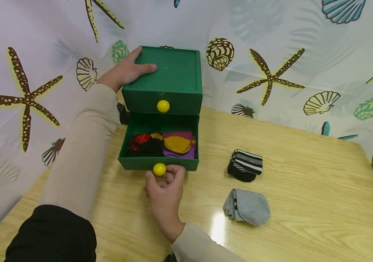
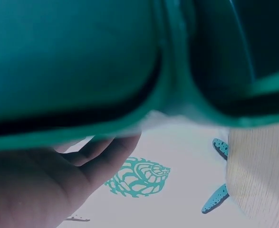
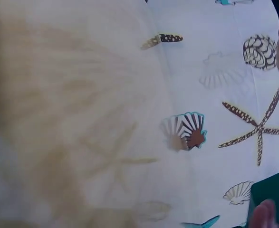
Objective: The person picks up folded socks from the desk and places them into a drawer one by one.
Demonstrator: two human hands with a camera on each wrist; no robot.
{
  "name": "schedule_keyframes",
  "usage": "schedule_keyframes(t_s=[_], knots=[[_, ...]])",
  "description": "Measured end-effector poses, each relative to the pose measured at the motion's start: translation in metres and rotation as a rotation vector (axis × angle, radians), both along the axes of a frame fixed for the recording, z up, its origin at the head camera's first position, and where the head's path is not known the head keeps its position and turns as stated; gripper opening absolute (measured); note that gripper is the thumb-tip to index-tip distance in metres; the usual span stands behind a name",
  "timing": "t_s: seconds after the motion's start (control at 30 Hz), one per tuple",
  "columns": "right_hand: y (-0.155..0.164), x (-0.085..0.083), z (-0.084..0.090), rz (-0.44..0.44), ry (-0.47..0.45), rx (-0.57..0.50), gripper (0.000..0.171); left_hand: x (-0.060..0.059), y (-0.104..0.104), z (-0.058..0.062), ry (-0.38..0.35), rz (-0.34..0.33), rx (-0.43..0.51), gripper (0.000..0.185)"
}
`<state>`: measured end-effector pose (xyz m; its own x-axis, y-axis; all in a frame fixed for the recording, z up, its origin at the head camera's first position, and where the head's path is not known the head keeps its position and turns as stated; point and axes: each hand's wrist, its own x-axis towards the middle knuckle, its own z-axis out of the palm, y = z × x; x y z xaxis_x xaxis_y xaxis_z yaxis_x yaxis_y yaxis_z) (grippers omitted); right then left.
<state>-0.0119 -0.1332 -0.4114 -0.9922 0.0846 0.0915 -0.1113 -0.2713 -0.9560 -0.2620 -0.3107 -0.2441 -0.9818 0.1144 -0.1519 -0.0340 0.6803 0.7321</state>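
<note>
At the left, the left hand point(image 1: 125, 72) rests over the upper left edge of the glossy green box-shaped cabinet point(image 1: 173, 65), thumb stretched across the top, fingers along the side, not clamped. If that hold is too light, a tug or shove lower down could make the cabinet skid or tip. In the middle, the open green rectangular lower drawer point(image 1: 186, 165) could come out altogether under too hard a pull; pushed in, it could jam if a fold of the black fabric socks with red patches point(image 1: 148, 145) or the mustard, pink and purple folded socks point(image 1: 177, 145) stood proud and caught the edge above.

The left hand is behind and above the drawer. The right hand point(image 1: 167, 198) is in front, its fingers curled round the drawer's round, shiny yellow knob point(image 1: 159, 169); I cannot tell whether the thumb touches it. A crooked pull there could let the smooth ball slip. Farther right, well apart from both hands, the black-and-white striped folded socks point(image 1: 245, 165) and the soft grey folded socks point(image 1: 248, 207) lie on the pale wood-grain table point(image 1: 311, 182), outside the drawer.
</note>
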Motion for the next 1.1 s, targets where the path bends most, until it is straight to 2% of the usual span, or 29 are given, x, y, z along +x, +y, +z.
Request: schedule_keyframes(t_s=[0.2,0.4,0.6,0.87,1.1], knots=[[-0.012,-0.011,-0.002,-0.104,0.022,-0.039,0.048,-0.002,0.004,0.004,0.004,-0.001,-0.016,0.093],[-0.016,-0.022,-0.007,-0.164,0.05,-0.018,0.047,-0.002,0.005,0.005,0.001,-0.007,-0.016,0.093],[-0.016,-0.027,-0.011,-0.184,0.08,0.039,0.044,-0.002,0.003,0.003,-0.003,-0.004,-0.009,0.094],[-0.02,-0.03,-0.008,-0.196,0.089,0.033,0.045,0.0,0.001,0.003,-0.019,0.015,0.016,0.095],[-0.022,-0.038,-0.009,-0.215,0.077,0.067,0.045,0.003,0.002,0.003,-0.011,0.007,0.009,0.094]])
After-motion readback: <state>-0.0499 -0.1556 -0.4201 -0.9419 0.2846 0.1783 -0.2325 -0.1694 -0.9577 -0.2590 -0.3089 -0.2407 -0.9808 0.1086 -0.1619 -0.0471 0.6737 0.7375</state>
